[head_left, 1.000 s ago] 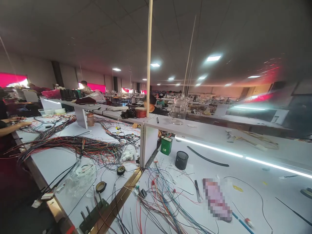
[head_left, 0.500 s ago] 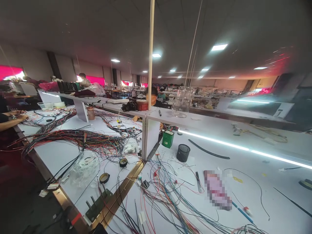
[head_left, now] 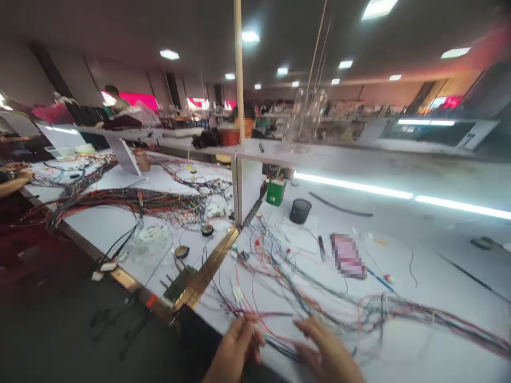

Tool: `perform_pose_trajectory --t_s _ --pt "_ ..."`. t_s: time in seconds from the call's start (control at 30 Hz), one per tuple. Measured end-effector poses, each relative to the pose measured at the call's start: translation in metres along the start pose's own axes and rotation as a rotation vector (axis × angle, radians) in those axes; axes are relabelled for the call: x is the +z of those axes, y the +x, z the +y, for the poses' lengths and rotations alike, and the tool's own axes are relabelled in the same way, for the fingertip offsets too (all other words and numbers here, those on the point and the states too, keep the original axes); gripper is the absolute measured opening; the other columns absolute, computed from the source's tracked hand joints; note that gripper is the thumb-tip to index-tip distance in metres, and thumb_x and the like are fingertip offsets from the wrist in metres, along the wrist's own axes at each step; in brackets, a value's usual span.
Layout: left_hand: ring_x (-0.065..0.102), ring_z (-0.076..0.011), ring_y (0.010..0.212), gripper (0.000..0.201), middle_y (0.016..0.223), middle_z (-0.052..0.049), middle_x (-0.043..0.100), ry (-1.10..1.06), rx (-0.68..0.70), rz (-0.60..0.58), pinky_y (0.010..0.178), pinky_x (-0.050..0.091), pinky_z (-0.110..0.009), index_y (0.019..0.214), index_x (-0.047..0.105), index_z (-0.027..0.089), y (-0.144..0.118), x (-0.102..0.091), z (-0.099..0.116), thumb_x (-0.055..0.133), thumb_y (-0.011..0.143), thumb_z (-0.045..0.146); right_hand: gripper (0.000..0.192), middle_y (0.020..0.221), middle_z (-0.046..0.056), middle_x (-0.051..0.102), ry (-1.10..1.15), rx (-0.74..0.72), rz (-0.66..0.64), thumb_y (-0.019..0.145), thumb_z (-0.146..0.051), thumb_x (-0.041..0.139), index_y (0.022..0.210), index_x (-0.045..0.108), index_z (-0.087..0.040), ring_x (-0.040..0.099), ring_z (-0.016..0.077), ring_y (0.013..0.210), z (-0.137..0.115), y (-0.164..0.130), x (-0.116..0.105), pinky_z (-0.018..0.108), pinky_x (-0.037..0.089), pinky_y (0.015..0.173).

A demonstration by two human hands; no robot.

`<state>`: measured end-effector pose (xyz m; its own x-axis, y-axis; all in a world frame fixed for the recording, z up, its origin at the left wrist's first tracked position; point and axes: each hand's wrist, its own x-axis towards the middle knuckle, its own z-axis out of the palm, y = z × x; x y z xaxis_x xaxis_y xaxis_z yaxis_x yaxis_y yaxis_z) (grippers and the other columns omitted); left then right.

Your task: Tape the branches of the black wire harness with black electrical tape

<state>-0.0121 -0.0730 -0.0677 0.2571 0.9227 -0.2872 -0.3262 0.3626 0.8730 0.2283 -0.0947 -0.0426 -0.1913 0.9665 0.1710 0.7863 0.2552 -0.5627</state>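
At the bottom centre of the frame, a worker's left hand (head_left: 233, 351) closes its fingers on a few strands of the loose coloured wires (head_left: 279, 276) at the near edge of a white workbench (head_left: 419, 298). The right hand (head_left: 329, 354) lies just beside it over the same tangle; motion blur leaves it impossible to tell whether those fingers are open or gripping.

No brand, label or writing can be read anywhere. A pink item (head_left: 347, 255) right of centre is pixelated.

The wires fan from lower centre toward the right edge. Behind them stand a black mesh cup (head_left: 300, 210) and a green box (head_left: 276, 192), near a white upright divider (head_left: 246, 186). Tape rolls (head_left: 207, 230) lie left of a brass-coloured strip (head_left: 207, 268) between two bench tops. A thick wire harness (head_left: 131, 202) stretches across the left bench, where another person's arm (head_left: 14, 181) rests at the far left edge.

A raised shelf (head_left: 319, 157) with light strips (head_left: 353, 185) beneath crosses mid-frame. Beyond it, a large hall with ceiling panel lights (head_left: 249, 36) and pink-lit windows (head_left: 138, 99) appears in the upper left.
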Motion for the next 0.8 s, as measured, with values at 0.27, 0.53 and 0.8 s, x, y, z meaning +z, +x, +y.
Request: perform_pose_trajectory --t_s 0.27,0.53,0.8 --pt "0.058 -0.0121 0.078 0.024 0.095 -0.003 0.063 -0.094 -0.034 0.008 0.080 0.046 -0.029 0.108 0.054 0.019 -0.018 0.002 0.016 0.058 0.089 0.033 0.024 0.102 0.005 0.067 -0.159 0.127 0.116 0.093 -0.037 0.043 0.103 0.062 -0.025 0.064 0.0173 0.092 0.034 -0.028 -0.029 0.028 0.053 0.077" --pt "0.054 -0.0116 0.072 0.021 0.092 -0.005 0.065 0.109 -0.040 0.010 0.074 0.044 -0.026 0.098 0.056 0.017 -0.025 -0.005 0.034 0.058 0.088 0.035 0.026 0.092 0.003 0.070 -0.209 0.122 -0.105 0.093 -0.040 0.042 0.097 0.066 -0.029 0.066 0.0183 0.082 0.037 -0.047 -0.023 0.031 0.053 0.069" --pt "0.053 -0.0110 0.069 0.020 0.085 -0.002 0.062 0.059 -0.029 0.112 0.070 0.043 -0.026 0.096 0.054 0.018 -0.029 -0.013 0.034 0.059 0.088 0.036 0.024 0.091 0.004 0.065 -0.079 -0.070 -0.190 0.094 -0.030 0.042 0.101 0.064 -0.026 0.063 0.0156 0.082 -0.002 -0.005 -0.002 0.028 0.051 0.072"
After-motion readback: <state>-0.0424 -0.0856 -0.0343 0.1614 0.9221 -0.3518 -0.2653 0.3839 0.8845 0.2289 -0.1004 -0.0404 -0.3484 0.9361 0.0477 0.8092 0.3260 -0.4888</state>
